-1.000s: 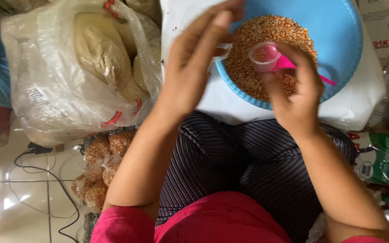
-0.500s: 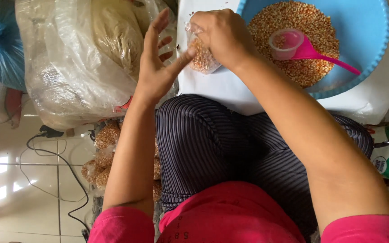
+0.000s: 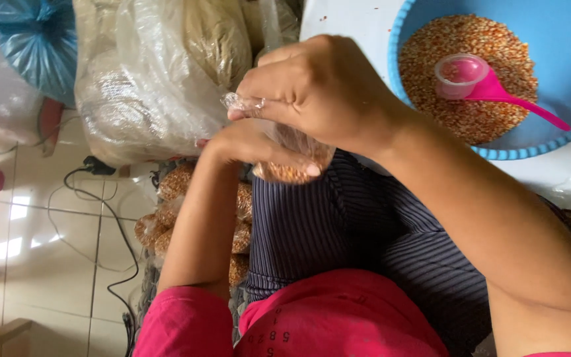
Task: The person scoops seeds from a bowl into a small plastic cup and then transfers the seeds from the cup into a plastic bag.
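Both hands have come down and toward the body since half a second ago, off the white surface and over the lap, and the view has closed in on them. The right hand (image 3: pixel 318 89) now sits above the left, its fingers curled and pinching the gathered neck of a small clear plastic bag (image 3: pixel 285 155) at the top. The left hand (image 3: pixel 256 145) lies just under it, fingers pressed together and cupped around the bag's body, with one pale fingernail showing at the bag's lower edge. Orange-yellow grain fills the bottom of the bag, which hangs between the two hands above dark pinstriped trousers (image 3: pixel 338 231).

At the upper right, a round blue basin (image 3: pixel 563 39) rests on a white surface (image 3: pixel 351 20), well apart from the hands. It holds a heap of the same orange-yellow kernels (image 3: pixel 470 119). A pink scoop (image 3: pixel 477 79) with a clear cup lies on the heap, its handle pointing to the lower right.

At the upper left, large clear plastic sacks (image 3: pixel 160 79) hold pale tan contents, and a blue plastic bag (image 3: pixel 34 39) sits beside them at the frame's edge. Below the left forearm, several small filled bags of grain (image 3: pixel 166 218) lie piled beside the leg. A black cable (image 3: pixel 100 218) trails over a pale tiled floor (image 3: pixel 41 264) on the left. Bright pink sleeves (image 3: pixel 180 324) show at the bottom of the view.
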